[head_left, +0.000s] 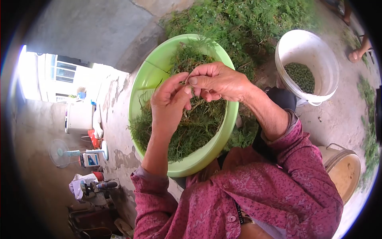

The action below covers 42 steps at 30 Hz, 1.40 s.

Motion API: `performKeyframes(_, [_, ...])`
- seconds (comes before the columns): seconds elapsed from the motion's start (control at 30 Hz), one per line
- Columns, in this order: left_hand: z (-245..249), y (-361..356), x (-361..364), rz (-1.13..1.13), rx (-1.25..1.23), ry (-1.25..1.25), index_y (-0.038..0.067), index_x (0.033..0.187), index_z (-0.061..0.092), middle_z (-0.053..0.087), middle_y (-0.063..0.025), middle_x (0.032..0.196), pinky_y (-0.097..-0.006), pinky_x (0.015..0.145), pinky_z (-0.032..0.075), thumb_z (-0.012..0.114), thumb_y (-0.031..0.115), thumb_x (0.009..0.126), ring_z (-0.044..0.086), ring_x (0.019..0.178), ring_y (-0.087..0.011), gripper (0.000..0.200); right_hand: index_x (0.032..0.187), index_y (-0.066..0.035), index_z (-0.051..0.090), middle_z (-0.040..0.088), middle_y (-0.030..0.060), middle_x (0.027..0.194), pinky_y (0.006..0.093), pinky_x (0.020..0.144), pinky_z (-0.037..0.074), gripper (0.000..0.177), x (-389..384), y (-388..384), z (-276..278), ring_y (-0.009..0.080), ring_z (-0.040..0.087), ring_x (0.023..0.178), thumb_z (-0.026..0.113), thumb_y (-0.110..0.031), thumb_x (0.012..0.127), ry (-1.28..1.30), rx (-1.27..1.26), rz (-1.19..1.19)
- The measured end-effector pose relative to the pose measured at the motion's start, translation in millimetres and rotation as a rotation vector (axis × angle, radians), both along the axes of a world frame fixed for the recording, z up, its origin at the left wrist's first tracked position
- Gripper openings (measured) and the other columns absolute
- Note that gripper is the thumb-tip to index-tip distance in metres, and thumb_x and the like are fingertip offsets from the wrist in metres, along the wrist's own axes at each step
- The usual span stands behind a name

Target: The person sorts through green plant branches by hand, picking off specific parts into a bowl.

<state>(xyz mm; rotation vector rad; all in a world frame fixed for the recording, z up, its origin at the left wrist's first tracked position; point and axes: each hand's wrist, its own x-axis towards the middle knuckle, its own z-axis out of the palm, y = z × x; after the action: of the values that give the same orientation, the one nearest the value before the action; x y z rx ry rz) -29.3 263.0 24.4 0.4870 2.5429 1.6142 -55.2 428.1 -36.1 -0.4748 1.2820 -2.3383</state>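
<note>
Above a light green basin (137,85), my left hand (169,97) and my right hand (219,81) meet fingertip to fingertip. Both are closed in a pinch. Whatever lies between the fingertips is too small or hidden to make out. Beneath them, feathery green conifer sprigs (199,137) fill much of the basin, some hanging over its left rim. To the right stands a white bucket (284,49), tilted in view, with many small green cones (300,75) at its bottom.
A large heap of cut conifer branches (238,24) lies on the ground beyond the basin. A beige bucket (344,171) stands at lower right. Another person's foot (355,55) shows at the right edge. A fan (75,152) and a power tool (99,186) are at left.
</note>
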Motion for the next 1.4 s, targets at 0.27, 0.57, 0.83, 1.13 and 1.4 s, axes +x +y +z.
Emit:
performKeyframes(0.27, [-32, -4, -9, 0.087, -0.014, 0.331, 0.005, 0.100, 0.054, 0.054, 0.0030, 0.064, -0.0176, 0.046, 0.039, 0.076, 0.003, 0.068, 0.049, 0.055, -0.0018, 0.038, 0.087, -0.003, 0.062, 0.055, 0.0012, 0.067, 0.0173, 0.037, 0.023, 0.021, -2, 1, -3, 0.0034, 0.039, 0.046, 0.069, -0.021, 0.079, -0.140, -0.288, 0.051])
performKeyframes(0.57, [-15, 16, -5, 0.045, -0.342, 0.956, 0.005, 0.083, 0.058, 0.056, -0.0078, 0.066, -0.0300, 0.046, 0.043, 0.068, 0.004, 0.073, 0.054, 0.052, -0.0208, 0.015, 0.086, -0.001, 0.061, 0.051, 0.0007, 0.065, 0.0182, 0.037, 0.024, 0.018, -3, 2, -2, 0.0045, 0.039, 0.047, 0.069, -0.016, 0.080, -0.214, -0.355, 0.051])
performKeyframes(0.83, [-27, -42, 24, -0.130, -0.612, 0.436, 0.002, 0.086, 0.061, 0.060, -0.0094, 0.072, -0.0301, 0.058, 0.046, 0.064, 0.003, 0.073, 0.057, 0.060, -0.0214, 0.013, 0.089, -0.001, 0.059, 0.058, 0.0045, 0.079, 0.0167, 0.039, 0.027, 0.015, -5, 9, -7, 0.0065, 0.042, 0.050, 0.057, -0.015, 0.087, -0.211, -0.448, 0.059])
performKeyframes(1.13, [-80, -87, 2, -0.128, -0.774, 0.127, 0.002, 0.096, 0.062, 0.063, -0.0168, 0.085, -0.0342, 0.068, 0.048, 0.062, 0.007, 0.072, 0.061, 0.074, -0.0298, 0.025, 0.097, 0.000, 0.054, 0.055, 0.0103, 0.085, 0.0138, 0.035, 0.029, 0.023, -5, 10, -4, 0.0093, 0.048, 0.059, 0.055, -0.021, 0.088, -0.119, -0.294, 0.094])
performKeyframes(1.4, [-126, -76, -37, -0.032, -0.796, 0.271, 0.011, 0.093, 0.061, 0.061, -0.0167, 0.085, -0.0422, 0.069, 0.047, 0.061, 0.011, 0.074, 0.059, 0.079, -0.0361, 0.019, 0.094, 0.002, 0.056, 0.055, 0.0100, 0.078, 0.0143, 0.036, 0.027, 0.022, -5, 11, -6, 0.0075, 0.044, 0.055, 0.055, -0.020, 0.089, -0.126, -0.323, 0.084])
